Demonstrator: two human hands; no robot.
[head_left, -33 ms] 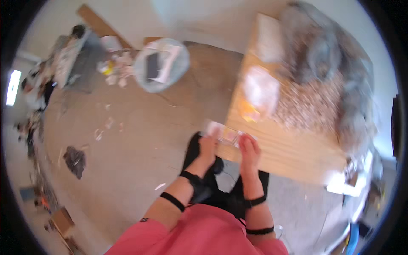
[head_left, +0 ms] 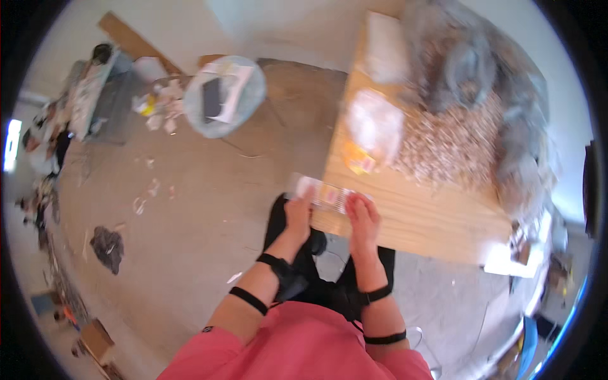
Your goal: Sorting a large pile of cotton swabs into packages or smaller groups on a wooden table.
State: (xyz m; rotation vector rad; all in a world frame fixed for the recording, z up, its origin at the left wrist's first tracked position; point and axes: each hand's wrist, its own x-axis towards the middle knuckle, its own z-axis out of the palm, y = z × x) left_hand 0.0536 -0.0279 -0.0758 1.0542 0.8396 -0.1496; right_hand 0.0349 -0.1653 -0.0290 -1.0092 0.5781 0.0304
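A small flat clear packet (head_left: 328, 196) with a yellow and red printed label spans my two hands, just over the near left edge of the wooden table (head_left: 418, 225). My left hand (head_left: 298, 214) is closed on its left end. At the other end, the fingers of my right hand (head_left: 363, 221) are bent round the packet. Beyond them on the table lies a clear plastic bag (head_left: 375, 120) with pale contents and an orange label. To its right spreads a heap of small pinkish-brown pieces (head_left: 446, 149). Blur hides the packet's contents.
Large greyish plastic sacks (head_left: 525, 171) edge the heap at the far right. A round pale stool (head_left: 254, 98) bears papers and a dark flat item. Crumpled black plastic (head_left: 107, 249) and scraps lie on the floor at left. A white box (head_left: 506, 263) sits by the table's right corner.
The whole scene has shifted slightly to the left in the picture. Both hands keep their hold on the packet.
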